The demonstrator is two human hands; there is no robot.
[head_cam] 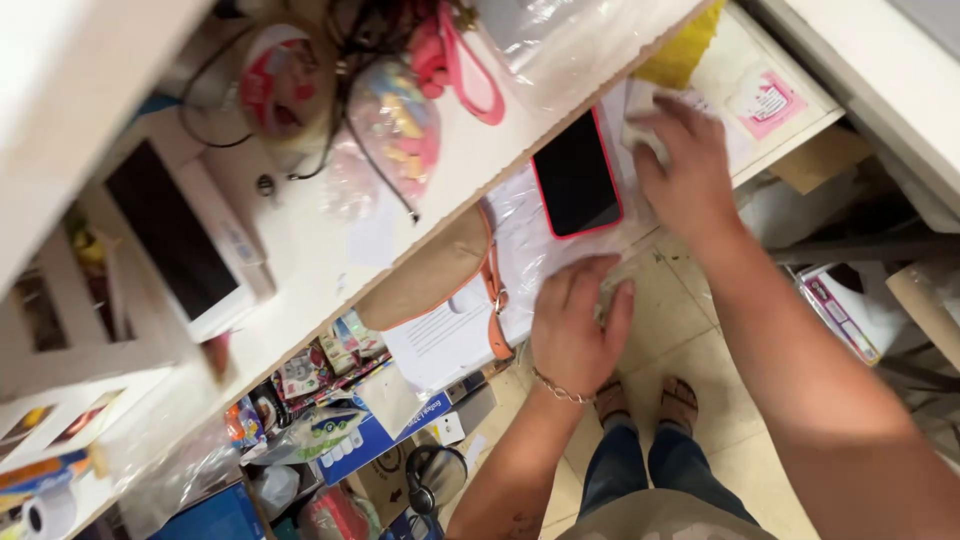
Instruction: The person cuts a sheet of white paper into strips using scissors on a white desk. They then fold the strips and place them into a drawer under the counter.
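the left hand (575, 325) lies flat, grip released, on the clear plastic sheet (530, 235) at the worktop (450, 160) edge, just below the phone (576, 175). the right hand (685, 165) presses open-fingered, grasping nothing, on white paper (640, 100) just right of the phone. a tan bag (430, 275) sits left of the phone.

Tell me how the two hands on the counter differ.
The left hand lies at the counter's near edge, on clear plastic wrap; the right hand reaches farther in, onto white papers. The left wrist wears a thin bracelet; the right wrist is bare. Both lie palm down, fingers spread, either side of a dark phone in a red case.
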